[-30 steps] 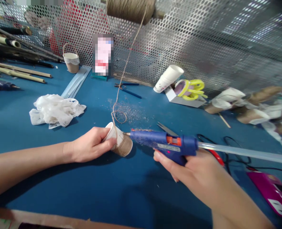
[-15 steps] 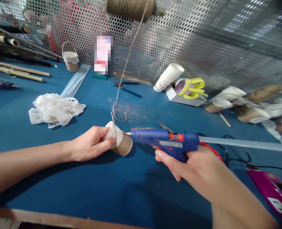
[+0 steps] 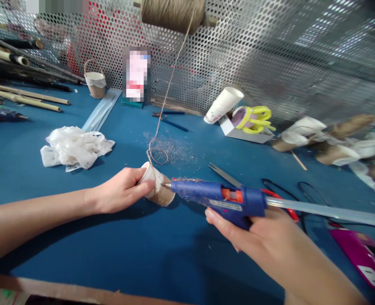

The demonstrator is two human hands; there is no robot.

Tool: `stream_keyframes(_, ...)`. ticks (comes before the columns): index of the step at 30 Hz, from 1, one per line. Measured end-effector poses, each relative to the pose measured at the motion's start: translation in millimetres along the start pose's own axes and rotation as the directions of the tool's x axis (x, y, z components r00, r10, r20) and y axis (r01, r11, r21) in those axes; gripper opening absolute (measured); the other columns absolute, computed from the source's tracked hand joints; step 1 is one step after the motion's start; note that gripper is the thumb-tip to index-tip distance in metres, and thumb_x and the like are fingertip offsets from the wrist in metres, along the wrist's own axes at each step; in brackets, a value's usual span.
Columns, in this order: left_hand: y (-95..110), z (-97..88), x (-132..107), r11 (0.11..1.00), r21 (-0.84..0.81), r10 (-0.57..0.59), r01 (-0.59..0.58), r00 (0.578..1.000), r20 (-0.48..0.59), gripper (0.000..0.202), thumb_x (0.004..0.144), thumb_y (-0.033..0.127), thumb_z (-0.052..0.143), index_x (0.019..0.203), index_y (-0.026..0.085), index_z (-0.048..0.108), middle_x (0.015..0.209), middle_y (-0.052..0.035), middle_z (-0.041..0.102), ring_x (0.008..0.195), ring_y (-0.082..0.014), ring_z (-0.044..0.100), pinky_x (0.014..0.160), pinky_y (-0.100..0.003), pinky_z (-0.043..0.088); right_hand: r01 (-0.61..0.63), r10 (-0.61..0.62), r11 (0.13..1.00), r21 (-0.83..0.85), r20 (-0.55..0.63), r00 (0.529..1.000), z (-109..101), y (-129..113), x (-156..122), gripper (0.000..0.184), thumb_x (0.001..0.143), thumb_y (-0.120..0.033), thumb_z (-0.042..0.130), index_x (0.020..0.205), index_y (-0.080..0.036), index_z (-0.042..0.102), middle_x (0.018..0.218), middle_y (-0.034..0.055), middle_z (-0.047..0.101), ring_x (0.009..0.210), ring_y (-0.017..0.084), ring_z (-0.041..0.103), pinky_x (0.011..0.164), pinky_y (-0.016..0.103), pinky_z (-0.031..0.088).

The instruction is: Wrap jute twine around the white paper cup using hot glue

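Note:
My left hand (image 3: pixel 117 192) grips a small paper cup (image 3: pixel 157 188) lying on its side on the blue table (image 3: pixel 79 237). The cup's lower half is wrapped in brown twine. My right hand (image 3: pixel 263 237) is closed round a blue hot glue gun (image 3: pixel 219 198), a clear glue stick (image 3: pixel 327 210) jutting from its back. The gun's metal tip touches the cup's side where the wrapping ends. A strand of twine (image 3: pixel 165 101) runs from the cup up to a big spool (image 3: pixel 173 12) on the mesh wall.
Scissors (image 3: pixel 225 174) lie behind the gun. A crumpled white plastic bag (image 3: pixel 75 146) sits at left, bamboo sticks (image 3: pixel 25 97) beyond it. A small finished basket (image 3: pixel 95 82), stacked paper cups (image 3: pixel 223 104) and several wrapped cups (image 3: pixel 333 142) stand at the back and right. A pink object (image 3: pixel 362 256) lies at right.
The glue gun dipped slightly and its tip moved a little left, along the cup's side. My left hand kept the cup still.

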State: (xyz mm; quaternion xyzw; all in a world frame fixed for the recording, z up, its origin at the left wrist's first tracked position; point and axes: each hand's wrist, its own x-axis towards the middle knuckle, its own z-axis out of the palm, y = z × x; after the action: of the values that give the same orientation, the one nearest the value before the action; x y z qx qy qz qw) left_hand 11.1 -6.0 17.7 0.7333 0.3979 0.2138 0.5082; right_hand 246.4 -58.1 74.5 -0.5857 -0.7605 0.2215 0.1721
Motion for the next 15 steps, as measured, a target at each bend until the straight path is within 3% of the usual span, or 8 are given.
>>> stream_keyframes(6, 1, -0.1, -1, 1.0, 0.001, -0.008, 0.008, 1.0, -0.004, 0.028, 0.085, 0.031, 0.038, 0.081, 0.012, 0.058, 0.078, -0.0029, 0.061, 0.077, -0.0171, 0.057, 0.072, -0.027, 0.047, 0.067, -0.068, 0.998, -0.016, -0.053, 0.996, 1, 2, 2, 0.022, 0.08, -0.033, 0.051, 0.063, -0.024, 0.06, 0.056, -0.0015, 0.066, 0.056, 0.018, 0.063, 0.064, 0.029, 0.053)
stream_keyframes(11, -1, 1.6, -2, 1.0, -0.004, -0.007, 0.007, 1.0, 0.01, 0.026, 0.084, 0.031, 0.038, 0.081, 0.012, 0.056, 0.077, -0.002, 0.061, 0.075, -0.0165, 0.056, 0.069, -0.025, 0.046, 0.084, -0.085, 0.995, -0.057, -0.023, 0.996, -1, 4, 10, 0.035, 0.081, -0.034, 0.049, 0.048, -0.025, 0.05, 0.053, -0.0004, 0.064, 0.057, 0.019, 0.063, 0.061, 0.03, 0.052)
stream_keyframes(15, 0, 2.0, -2, 1.0, -0.01, 0.0, 0.001, 1.0, 0.013, 0.025, 0.083, 0.03, 0.039, 0.079, 0.012, 0.056, 0.076, -0.0019, 0.061, 0.075, -0.0165, 0.056, 0.069, -0.025, 0.046, 0.076, -0.082, 0.992, -0.1, -0.055, 0.995, 0, 3, 10, 0.027, 0.081, -0.033, 0.049, 0.057, -0.023, 0.057, 0.059, -0.0004, 0.067, 0.055, 0.017, 0.063, 0.06, 0.028, 0.052)
